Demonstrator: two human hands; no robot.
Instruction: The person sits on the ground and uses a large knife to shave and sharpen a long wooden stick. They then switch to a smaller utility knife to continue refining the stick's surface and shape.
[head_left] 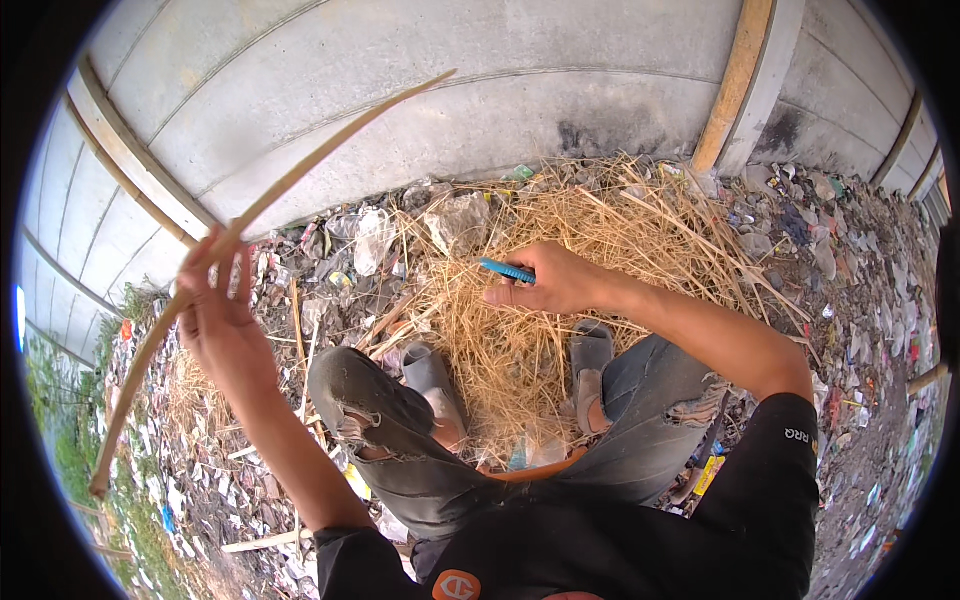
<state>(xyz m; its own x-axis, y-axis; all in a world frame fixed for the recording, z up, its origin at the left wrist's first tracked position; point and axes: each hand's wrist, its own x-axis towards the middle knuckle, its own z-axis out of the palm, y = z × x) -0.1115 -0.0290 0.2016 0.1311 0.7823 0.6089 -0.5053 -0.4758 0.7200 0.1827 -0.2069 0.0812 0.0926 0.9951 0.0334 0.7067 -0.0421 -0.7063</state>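
My left hand (pixel 222 318) is raised at the left, its fingers closed round a long, thin, slightly bent strip of bamboo (pixel 288 182). The strip slants from low at the far left up in front of the wall. My right hand (pixel 558 280) is closed on a blue utility knife (pixel 508 270) with a ridged handle, above the straw-coloured shavings between my knees. The knife's blade cannot be made out. Strip and knife are well apart.
Thin shavings (pixel 650 235) lie heaped round my feet. A grey stone (pixel 458 222) sits near the concrete wall (pixel 480 115). Wooden posts (pixel 735 85) stand against the wall. Litter (pixel 870 330) covers the ground on both sides, with loose sticks (pixel 265 541) at the left.
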